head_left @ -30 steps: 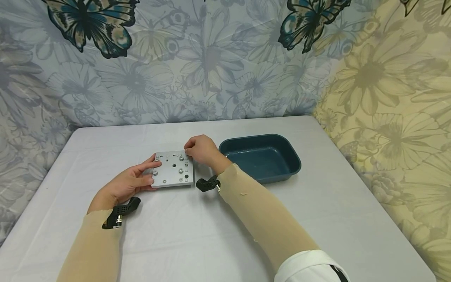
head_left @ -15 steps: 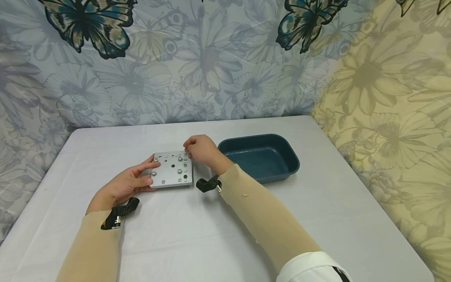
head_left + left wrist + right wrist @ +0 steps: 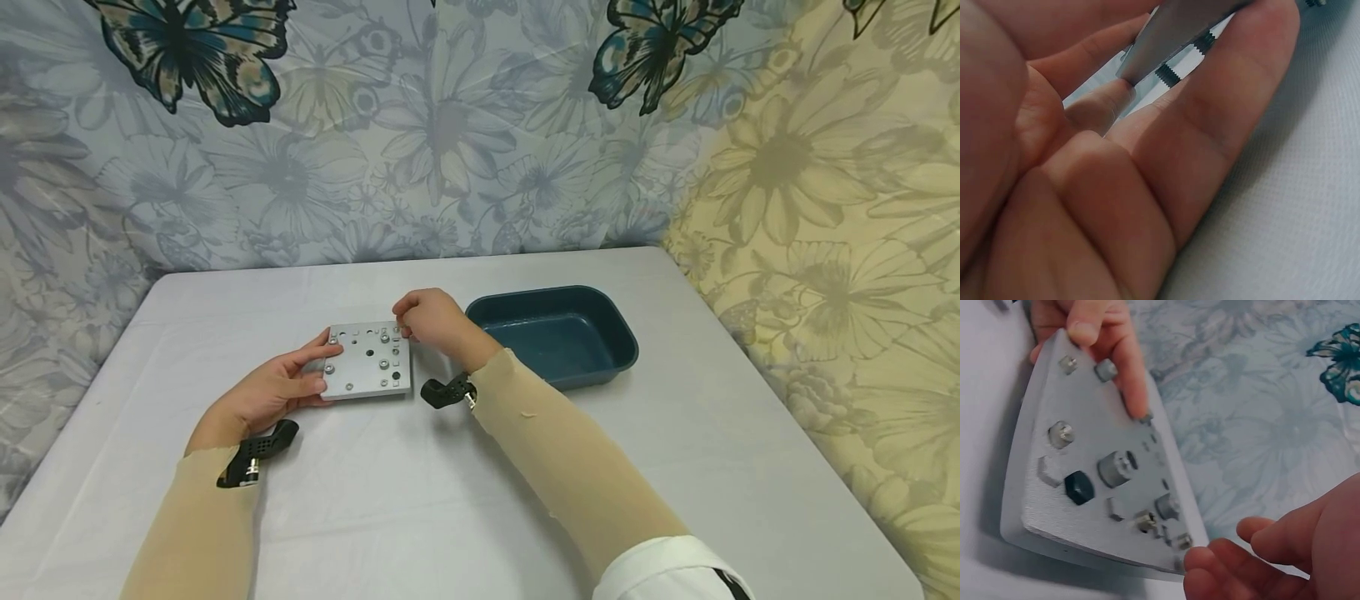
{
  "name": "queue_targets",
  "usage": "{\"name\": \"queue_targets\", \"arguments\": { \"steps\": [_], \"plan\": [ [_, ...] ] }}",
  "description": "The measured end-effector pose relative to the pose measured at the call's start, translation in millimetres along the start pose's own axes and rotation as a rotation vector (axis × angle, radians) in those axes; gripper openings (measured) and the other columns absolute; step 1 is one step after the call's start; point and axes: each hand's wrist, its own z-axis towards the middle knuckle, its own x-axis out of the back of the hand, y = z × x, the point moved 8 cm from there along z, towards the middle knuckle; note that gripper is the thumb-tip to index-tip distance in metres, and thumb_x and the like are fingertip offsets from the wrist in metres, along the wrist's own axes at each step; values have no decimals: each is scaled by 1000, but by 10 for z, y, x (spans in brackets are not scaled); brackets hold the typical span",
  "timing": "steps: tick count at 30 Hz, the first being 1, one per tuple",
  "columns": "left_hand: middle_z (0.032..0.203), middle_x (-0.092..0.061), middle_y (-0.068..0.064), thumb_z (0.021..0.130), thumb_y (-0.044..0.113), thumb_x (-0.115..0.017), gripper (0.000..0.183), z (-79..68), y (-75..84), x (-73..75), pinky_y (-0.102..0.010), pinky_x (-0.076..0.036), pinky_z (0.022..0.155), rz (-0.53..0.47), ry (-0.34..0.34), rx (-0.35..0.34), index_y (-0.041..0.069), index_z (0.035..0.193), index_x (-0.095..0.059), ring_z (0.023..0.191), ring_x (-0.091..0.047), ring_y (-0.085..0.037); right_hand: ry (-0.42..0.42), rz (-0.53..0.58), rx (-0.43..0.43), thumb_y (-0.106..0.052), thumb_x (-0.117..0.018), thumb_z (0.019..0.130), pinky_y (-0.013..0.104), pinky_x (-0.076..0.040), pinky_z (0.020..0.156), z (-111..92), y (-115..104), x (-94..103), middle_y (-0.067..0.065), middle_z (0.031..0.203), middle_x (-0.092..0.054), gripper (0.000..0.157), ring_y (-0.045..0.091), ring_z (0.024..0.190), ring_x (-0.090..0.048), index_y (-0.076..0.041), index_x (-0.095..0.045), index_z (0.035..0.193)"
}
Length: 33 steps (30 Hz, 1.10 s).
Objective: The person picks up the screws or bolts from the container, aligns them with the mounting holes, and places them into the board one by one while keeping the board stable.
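Observation:
A grey metal plate (image 3: 360, 367), with several bolts, screw heads and dark holes in its face, is held up tilted over the white table. My left hand (image 3: 258, 393) grips its left edge, thumb below and fingers on the face. In the left wrist view, threaded bolt shanks (image 3: 1168, 75) stick out behind the plate. My right hand (image 3: 438, 323) is at the far right corner with bent fingers. The right wrist view has its fingertips (image 3: 1200, 557) right by a small bolt (image 3: 1184, 542); I cannot tell whether they pinch anything. A black hex bolt head (image 3: 1079, 487) stands out among the silver ones.
A dark teal rectangular tub (image 3: 555, 379) stands just right of my right hand, partly behind the forearm. White cloth covers the table (image 3: 375, 500). A flowered butterfly-print curtain (image 3: 450, 167) hangs behind it. Black wrist cameras (image 3: 258, 454) are strapped to both arms.
Very little differs: my right fingers shift slightly at the plate's corner, and the right forearm edges a bit to the right. The left hand keeps its grip on the plate.

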Motion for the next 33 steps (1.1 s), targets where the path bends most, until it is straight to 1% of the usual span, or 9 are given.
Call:
{"name": "queue_targets", "arguments": {
  "steps": [3, 6, 9, 12, 15, 19, 24, 29, 33],
  "plan": [
    [166, 12, 4, 94, -4, -64, 66, -4, 7, 0, -37, -55, 87, -4, -5, -9, -2, 153, -34, 116, -59, -16, 11, 64, 6, -6, -50, 101, 35, -55, 82, -58, -17, 103, 6, 110, -65, 28, 28, 98, -65, -3, -67, 122],
    [166, 12, 3, 94, -5, -64, 66, 0, 3, -6, -37, -55, 87, -6, -8, -14, -3, 153, -34, 116, -59, -15, 37, 217, -8, -17, -54, 103, 33, -56, 83, -120, 20, 286, 4, 113, -65, 27, 23, 99, -66, -5, -66, 124],
    [166, 11, 4, 94, -4, -64, 67, 3, -5, -8, -36, -55, 88, -2, -6, -11, -2, 153, -34, 117, -58, -14, 59, 450, -9, -31, -54, 105, 34, -55, 87, -236, 58, 519, 8, 120, -65, 39, 24, 103, -66, -3, -62, 130],
    [166, 12, 4, 95, -3, -64, 67, 6, -9, -12, -36, -55, 88, 6, -8, -9, -2, 153, -33, 118, -57, -13, 57, 684, 23, -44, -47, 105, 40, -52, 93, -408, 103, 775, 16, 128, -61, 56, 32, 112, -62, 2, -56, 135],
    [166, 13, 4, 95, -3, -63, 66, 1, -8, -18, -36, -54, 89, 10, -12, -9, -2, 154, -32, 120, -56, -13, 26, 794, 61, -51, -43, 104, 45, -46, 100, -572, 188, 1008, 21, 136, -54, 67, 39, 121, -55, 4, -50, 141],
    [166, 13, 4, 96, -3, -62, 66, -12, -1, -18, -36, -54, 90, 11, -13, -13, -2, 154, -32, 121, -54, -11, -36, 694, 120, -55, -42, 103, 49, -40, 105, -700, 365, 1198, 21, 146, -45, 72, 42, 130, -45, 2, -43, 147],
    [166, 13, 5, 96, -2, -63, 66, -22, -8, -19, -36, -54, 90, 13, -11, -9, -2, 154, -32, 121, -54, -11, -115, 505, 166, -45, -44, 106, 53, -40, 105, -740, 592, 1221, 19, 152, -39, 64, 43, 133, -42, 2, -41, 149],
    [165, 14, 4, 96, -2, -62, 66, -20, -9, -21, -36, -54, 90, 12, -20, -15, -1, 154, -32, 121, -55, -12, -143, 281, 141, -26, -58, 103, 49, -48, 99, -687, 738, 1132, 11, 149, -46, 50, 36, 127, -51, -6, -48, 148],
    [165, 14, 5, 96, -2, -62, 65, -13, -6, -28, -36, -54, 90, 6, -25, -14, 0, 154, -32, 121, -56, -13, -158, 55, 70, -22, -64, 99, 43, -51, 94, -637, 806, 1033, 4, 150, -44, 49, 28, 117, -59, -19, -52, 146]
  ]
}}
